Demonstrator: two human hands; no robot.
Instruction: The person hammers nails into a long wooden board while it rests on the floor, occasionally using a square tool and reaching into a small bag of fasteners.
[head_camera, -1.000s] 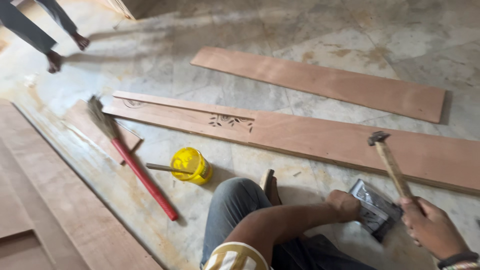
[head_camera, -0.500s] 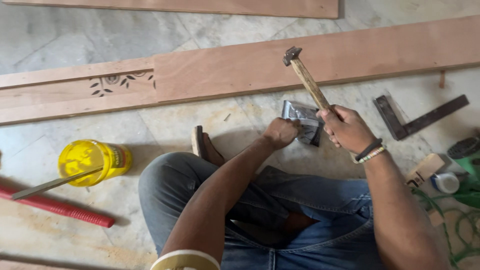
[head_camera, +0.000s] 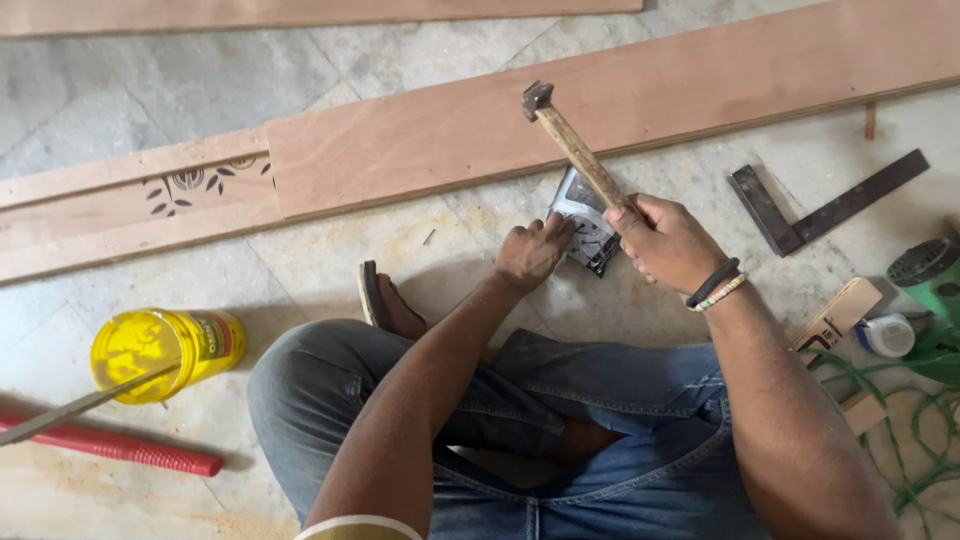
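I sit on a stone floor in jeans, knees bent. My right hand (head_camera: 665, 240) grips the wooden handle of a hammer (head_camera: 575, 145), its metal head up and tilted to the left over a long plywood board (head_camera: 620, 100). My left hand (head_camera: 532, 252) reaches into a small shiny packet (head_camera: 585, 215) lying on the floor between both hands, its fingers curled at the packet's edge. What the fingers hold, if anything, is hidden.
A carved wooden strip (head_camera: 120, 205) lies left. A yellow jar (head_camera: 165, 350) with a tool in it and a red handle (head_camera: 110, 448) sit near my left knee. A metal try square (head_camera: 820, 205), wooden block (head_camera: 835, 315), green power tool (head_camera: 930, 285) and cord lie right.
The view has swung right and closer. My right hand with the hammer has stayed raised. My left hand remains at the packet.
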